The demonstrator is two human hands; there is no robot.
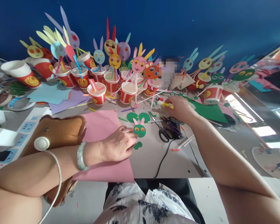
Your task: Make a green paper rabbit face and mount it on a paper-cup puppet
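Observation:
My left hand [119, 143] rests over pink paper [100, 124], its fingers bent together at the left edge of a green paper rabbit face [139, 131] with pink ears and orange eyes. Green paper circles [144, 117] lie just behind the face, and a smaller green cutout [137, 145] lies in front. Farther right, my right hand [180, 107] reaches across the table, fingers closed around a small yellow and white bottle [166, 104] with a red tip. Below that hand lie black-handled scissors [164, 134] and a dark hot glue gun [176, 126] with a cord.
Red-and-white paper cups [128, 93] holding paper rabbit figures line the back along a blue wall. At left are a power strip [23, 130], a brown hot-water bag [53, 132] and blue paper [50, 95]. Green paper [206, 109] and a white plate [268, 163] are at right.

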